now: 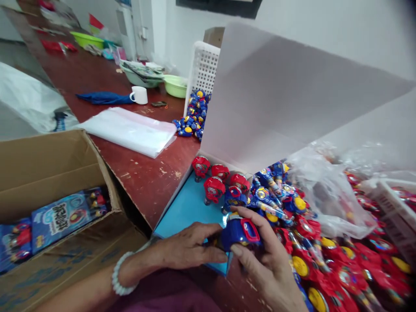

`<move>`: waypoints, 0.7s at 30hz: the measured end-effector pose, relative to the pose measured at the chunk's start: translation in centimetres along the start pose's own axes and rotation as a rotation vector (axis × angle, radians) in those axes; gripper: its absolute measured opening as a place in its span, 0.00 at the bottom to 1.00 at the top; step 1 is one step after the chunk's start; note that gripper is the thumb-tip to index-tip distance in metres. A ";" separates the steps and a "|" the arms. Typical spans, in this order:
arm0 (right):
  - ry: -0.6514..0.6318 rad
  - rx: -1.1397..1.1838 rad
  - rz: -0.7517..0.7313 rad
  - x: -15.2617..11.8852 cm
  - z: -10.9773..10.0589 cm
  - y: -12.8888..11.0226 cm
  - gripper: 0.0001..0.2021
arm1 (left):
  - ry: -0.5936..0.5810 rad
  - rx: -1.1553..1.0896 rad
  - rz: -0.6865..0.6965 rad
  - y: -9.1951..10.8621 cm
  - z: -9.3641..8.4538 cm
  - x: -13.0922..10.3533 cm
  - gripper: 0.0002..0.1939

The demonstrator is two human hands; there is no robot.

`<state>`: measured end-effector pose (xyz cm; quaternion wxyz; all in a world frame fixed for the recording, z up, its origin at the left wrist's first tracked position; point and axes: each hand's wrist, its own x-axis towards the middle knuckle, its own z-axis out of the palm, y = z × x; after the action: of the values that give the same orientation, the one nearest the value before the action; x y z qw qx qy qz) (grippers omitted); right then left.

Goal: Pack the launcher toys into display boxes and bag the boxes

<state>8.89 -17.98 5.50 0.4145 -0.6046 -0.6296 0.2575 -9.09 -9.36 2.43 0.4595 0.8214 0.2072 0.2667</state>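
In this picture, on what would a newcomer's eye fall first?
Probably on the blue toy between the left hand and right hand, at the near end of the open box. Behind it stands the box's large white lid, and a heap of red and blue toys spreads at the right.

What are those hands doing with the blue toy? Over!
Left hand and right hand: both on the blue toy. Open box: red toys inside. Loose toys: piled close beside the right hand.

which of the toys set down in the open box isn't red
The blue toy at the group's near right, just beyond the held blue one; the four red toys make up the rest.
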 end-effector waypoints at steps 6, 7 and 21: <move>0.357 -0.106 -0.140 1.9 1.7 -0.5 0.24 | 0.354 0.236 -0.029 -3.1 -3.2 -2.2 0.12; 0.376 -0.129 -0.159 2.5 2.1 -0.7 0.24 | 0.466 0.345 -0.006 -3.7 -3.9 -2.5 0.11; 0.087 -0.221 -0.466 9.2 8.7 -0.2 0.26 | 0.535 0.187 -0.091 -8.8 -4.5 -1.6 0.23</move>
<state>2.23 -7.51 3.00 0.4206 -0.4954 -0.7578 0.0583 -13.99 -3.02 -3.61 0.3223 0.7506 0.3813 0.4329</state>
